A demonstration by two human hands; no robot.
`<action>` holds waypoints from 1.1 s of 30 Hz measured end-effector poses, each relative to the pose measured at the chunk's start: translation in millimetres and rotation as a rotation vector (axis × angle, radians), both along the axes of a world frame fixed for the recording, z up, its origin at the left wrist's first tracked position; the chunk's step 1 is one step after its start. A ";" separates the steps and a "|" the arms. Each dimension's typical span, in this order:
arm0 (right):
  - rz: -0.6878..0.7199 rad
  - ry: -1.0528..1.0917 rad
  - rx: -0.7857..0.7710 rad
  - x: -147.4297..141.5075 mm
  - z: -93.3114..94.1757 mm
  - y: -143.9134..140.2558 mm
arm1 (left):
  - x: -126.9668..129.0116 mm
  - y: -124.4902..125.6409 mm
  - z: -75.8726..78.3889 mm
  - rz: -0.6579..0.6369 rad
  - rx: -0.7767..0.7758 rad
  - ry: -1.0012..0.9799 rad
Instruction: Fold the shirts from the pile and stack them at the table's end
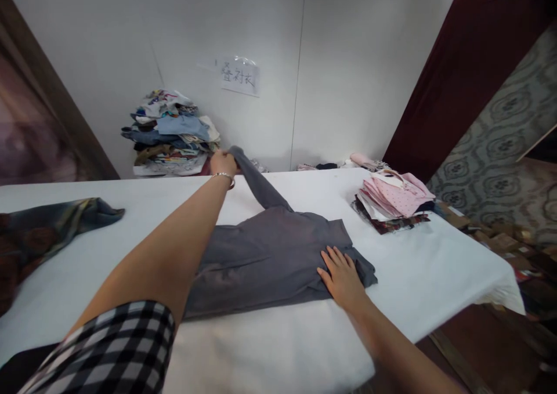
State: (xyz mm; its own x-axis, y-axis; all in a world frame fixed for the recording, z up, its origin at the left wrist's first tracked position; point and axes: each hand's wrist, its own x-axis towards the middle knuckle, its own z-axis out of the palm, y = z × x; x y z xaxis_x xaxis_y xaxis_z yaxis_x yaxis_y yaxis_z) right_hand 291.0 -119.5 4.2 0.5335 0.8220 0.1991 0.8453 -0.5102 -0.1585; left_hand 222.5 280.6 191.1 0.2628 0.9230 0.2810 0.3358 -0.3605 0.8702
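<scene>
A dark grey shirt (270, 249) lies partly folded on the white-covered table (404, 289). One of its sleeves is raised and stretched toward the far edge, its cuff end pinched by my left hand (223, 163), which wears a bracelet at the wrist. My left forearm crosses in front of the shirt's left part and hides some of it. Fingers spread, my right hand (343, 275) rests flat on the right end of the shirt, close to its collar.
A tall pile of mixed clothes (174, 133) stands at the back left by the wall. Folded garments with a pink one (395, 194) on top lie at the right. A dark patterned cloth (47, 231) lies at the left. A handwritten paper sign (240, 76) hangs on the wall.
</scene>
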 end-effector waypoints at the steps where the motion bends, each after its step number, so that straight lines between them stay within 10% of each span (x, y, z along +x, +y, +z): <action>1: -0.003 0.002 -0.001 -0.1 0.2 0.3 | 9.9 -8.7 10.4 -0.038 -0.015 -0.059; 7: -0.008 0.072 0.027 4.9 -6.9 -1.5 | 25.4 -82.6 33.8 -0.329 -0.072 -0.258; 18: 0.069 0.890 0.741 10.4 85.0 58.1 | -27.1 -209.4 -40.1 -0.954 0.305 0.097; 21: 0.013 1.125 0.763 10.2 99.7 83.4 | -36.0 -195.5 -50.4 -0.947 0.329 0.168; 26: -0.071 1.390 0.800 39.4 130.9 104.0 | -73.1 -100.0 -76.9 -0.523 0.269 0.546; 33: -0.160 1.320 1.082 107.7 203.0 128.7 | -125.5 -29.9 -125.2 -0.315 0.215 0.928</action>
